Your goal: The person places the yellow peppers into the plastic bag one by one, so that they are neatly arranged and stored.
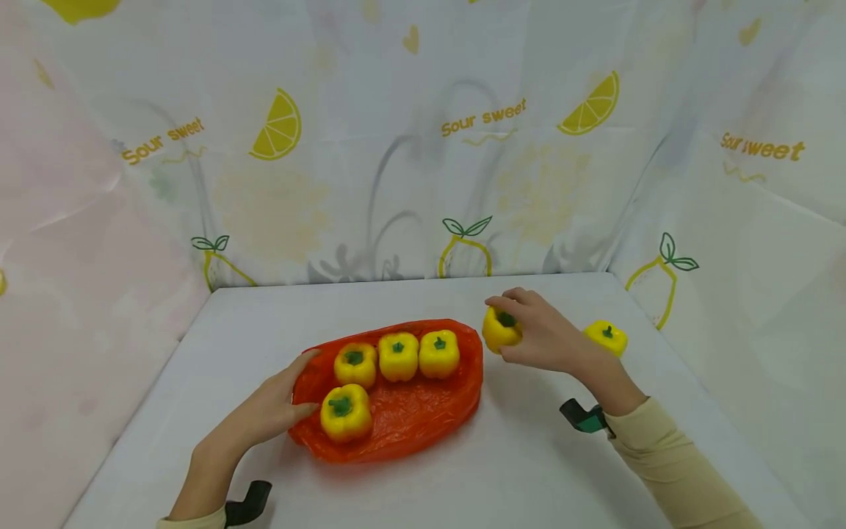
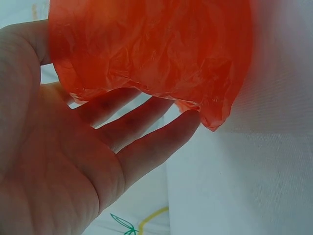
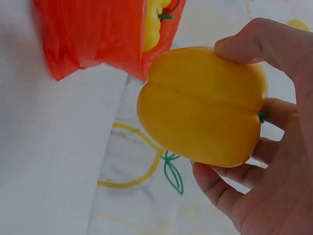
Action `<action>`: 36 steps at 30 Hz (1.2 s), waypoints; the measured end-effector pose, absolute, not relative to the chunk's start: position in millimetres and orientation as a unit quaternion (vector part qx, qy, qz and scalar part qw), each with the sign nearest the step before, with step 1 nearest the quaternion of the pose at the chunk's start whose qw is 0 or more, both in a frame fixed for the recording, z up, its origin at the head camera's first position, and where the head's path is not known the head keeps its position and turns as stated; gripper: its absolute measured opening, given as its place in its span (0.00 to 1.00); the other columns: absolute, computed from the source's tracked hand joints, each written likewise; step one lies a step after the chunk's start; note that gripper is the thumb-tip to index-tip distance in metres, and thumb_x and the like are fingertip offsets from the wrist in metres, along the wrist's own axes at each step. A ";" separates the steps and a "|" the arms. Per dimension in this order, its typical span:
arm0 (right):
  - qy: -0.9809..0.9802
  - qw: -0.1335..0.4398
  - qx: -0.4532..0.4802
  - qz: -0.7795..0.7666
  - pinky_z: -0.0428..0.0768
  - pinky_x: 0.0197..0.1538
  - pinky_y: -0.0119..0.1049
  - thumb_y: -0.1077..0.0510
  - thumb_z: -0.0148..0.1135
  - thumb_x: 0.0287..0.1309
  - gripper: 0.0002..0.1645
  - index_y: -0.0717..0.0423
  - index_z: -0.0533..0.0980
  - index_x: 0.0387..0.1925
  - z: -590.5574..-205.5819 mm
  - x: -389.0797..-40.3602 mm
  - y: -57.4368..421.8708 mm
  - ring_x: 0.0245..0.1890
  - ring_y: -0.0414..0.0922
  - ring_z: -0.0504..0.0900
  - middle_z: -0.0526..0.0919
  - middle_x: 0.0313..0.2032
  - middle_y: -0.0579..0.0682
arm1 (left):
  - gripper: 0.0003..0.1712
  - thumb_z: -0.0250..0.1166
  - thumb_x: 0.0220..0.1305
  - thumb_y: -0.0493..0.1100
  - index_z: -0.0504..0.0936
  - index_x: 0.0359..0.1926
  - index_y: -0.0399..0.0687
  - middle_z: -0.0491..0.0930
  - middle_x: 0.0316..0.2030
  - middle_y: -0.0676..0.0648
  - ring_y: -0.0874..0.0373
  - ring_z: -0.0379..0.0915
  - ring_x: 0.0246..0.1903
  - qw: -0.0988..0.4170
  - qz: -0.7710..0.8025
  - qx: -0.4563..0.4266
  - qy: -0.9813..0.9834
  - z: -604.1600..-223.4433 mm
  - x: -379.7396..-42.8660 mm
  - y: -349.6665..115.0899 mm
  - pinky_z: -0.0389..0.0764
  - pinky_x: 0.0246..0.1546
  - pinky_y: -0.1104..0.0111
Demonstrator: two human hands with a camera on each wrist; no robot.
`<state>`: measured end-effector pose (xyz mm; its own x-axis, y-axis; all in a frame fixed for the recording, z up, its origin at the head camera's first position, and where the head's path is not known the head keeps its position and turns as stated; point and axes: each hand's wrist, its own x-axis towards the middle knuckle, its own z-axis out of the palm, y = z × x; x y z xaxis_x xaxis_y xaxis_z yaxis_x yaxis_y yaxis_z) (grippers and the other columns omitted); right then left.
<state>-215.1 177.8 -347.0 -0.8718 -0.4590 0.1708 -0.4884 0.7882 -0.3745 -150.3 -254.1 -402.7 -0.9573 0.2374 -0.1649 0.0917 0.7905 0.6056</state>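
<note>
A red plastic bag [image 1: 416, 426] lies spread open on the table, with several yellow bell peppers [image 1: 398, 357] inside, green stems up. My left hand [image 1: 264, 408] holds its left end, thumb over the rim and fingers along the far side. In the left wrist view the bag [image 2: 151, 49] partly covers the thumb and fingers. Right of the bag, my right hand [image 1: 545, 334] grips another yellow bell pepper [image 3: 205, 107] between thumb and fingers. Its stem side faces the palm. Beyond that hand, one more yellow bell pepper [image 1: 605, 336] sits on the table.
The white table [image 1: 529, 470] reaches back to a hanging cloth [image 1: 370, 110] printed with lemons and lettering. More of this cloth hangs along both sides. A dark wrist device [image 1: 581, 416] shows at the right wrist, another [image 1: 247, 503] at the left.
</note>
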 end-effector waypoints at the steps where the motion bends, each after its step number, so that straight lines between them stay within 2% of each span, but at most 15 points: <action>1: -0.942 0.036 0.258 0.210 0.82 0.50 0.43 0.54 0.69 0.44 0.41 0.43 0.72 0.65 -346.1 -212.8 173.8 0.54 0.49 0.71 0.72 0.59 0.51 | 0.48 0.66 0.61 0.45 0.51 0.77 0.52 0.62 0.72 0.37 0.34 0.61 0.69 0.116 0.311 0.088 0.939 -402.4 -150.1 -254.1 0.71 0.61 0.37; 9: -0.928 0.038 0.312 0.200 0.81 0.49 0.37 0.50 0.69 0.47 0.39 0.40 0.71 0.64 -350.4 -196.6 140.0 0.53 0.43 0.71 0.73 0.58 0.47 | 0.48 0.67 0.61 0.45 0.51 0.77 0.53 0.62 0.73 0.36 0.33 0.60 0.69 0.116 0.315 0.089 0.938 -402.5 -148.1 -253.8 0.71 0.62 0.36; 15: -0.914 0.037 0.351 0.199 0.80 0.50 0.37 0.49 0.68 0.48 0.38 0.43 0.72 0.64 -351.8 -184.6 113.1 0.51 0.41 0.70 0.73 0.56 0.44 | 0.48 0.66 0.62 0.45 0.51 0.77 0.53 0.61 0.73 0.37 0.34 0.59 0.71 0.107 0.315 0.100 0.938 -406.0 -146.6 -258.0 0.65 0.65 0.35; 18: -0.909 0.035 0.370 0.190 0.81 0.49 0.35 0.47 0.67 0.49 0.38 0.44 0.71 0.65 -354.2 -178.8 100.3 0.51 0.39 0.70 0.73 0.56 0.44 | 0.48 0.66 0.62 0.45 0.50 0.77 0.54 0.61 0.73 0.37 0.33 0.59 0.70 0.107 0.318 0.100 0.937 -406.5 -146.1 -258.8 0.66 0.64 0.35; 28: -0.908 0.001 0.388 0.156 0.81 0.48 0.31 0.44 0.64 0.52 0.40 0.43 0.69 0.68 -374.4 -165.6 59.6 0.52 0.42 0.70 0.73 0.58 0.46 | 0.48 0.66 0.62 0.45 0.50 0.77 0.56 0.60 0.74 0.37 0.34 0.57 0.71 0.118 0.328 0.089 0.933 -406.6 -145.4 -255.5 0.66 0.65 0.35; 36: -0.918 0.010 0.370 0.139 0.80 0.58 0.36 0.39 0.64 0.55 0.40 0.47 0.65 0.67 -399.7 -164.0 34.4 0.55 0.43 0.73 0.75 0.58 0.45 | 0.48 0.65 0.62 0.45 0.49 0.78 0.56 0.59 0.74 0.38 0.35 0.57 0.71 0.114 0.328 0.093 0.933 -407.0 -148.3 -254.0 0.66 0.65 0.35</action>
